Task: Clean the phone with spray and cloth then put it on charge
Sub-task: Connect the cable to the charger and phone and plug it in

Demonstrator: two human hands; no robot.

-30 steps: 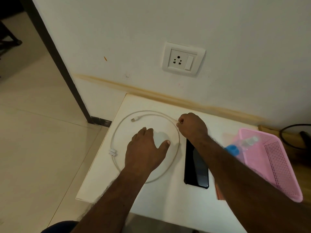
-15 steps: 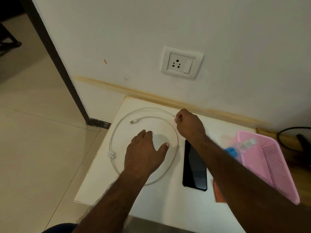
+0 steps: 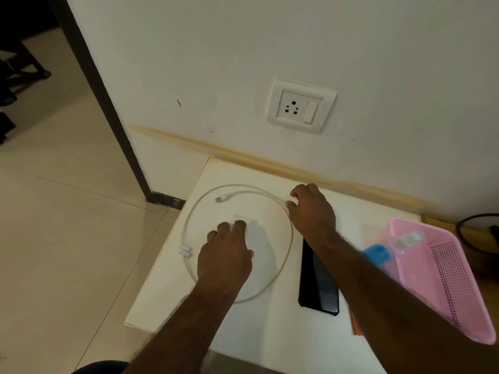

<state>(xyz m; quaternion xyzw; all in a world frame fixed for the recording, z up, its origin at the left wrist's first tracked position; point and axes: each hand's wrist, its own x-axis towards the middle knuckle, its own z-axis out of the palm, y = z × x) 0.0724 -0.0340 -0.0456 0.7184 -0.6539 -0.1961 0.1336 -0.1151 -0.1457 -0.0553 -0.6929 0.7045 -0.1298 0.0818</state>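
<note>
On the white table (image 3: 167, 292), the left hand (image 3: 225, 255) grips a white block-shaped charger adapter (image 3: 253, 233), half hidden beneath it. The right hand (image 3: 313, 211) pinches the looped white charging cable (image 3: 286, 255). The black slab phone (image 3: 318, 287) lies flat beside, its far end covered by the right forearm.

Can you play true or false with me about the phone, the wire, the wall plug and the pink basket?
1. The phone lies flat on the white table. True.
2. The charging cable is plugged into the wall socket. False: the socket is empty, and the cable lies coiled on the table.
3. The left hand rests on the white charger adapter. True.
4. The right hand holds the phone. False: its fingers are at the cable.
5. The pink basket sits left of the phone. False: it sits on the right.
</note>
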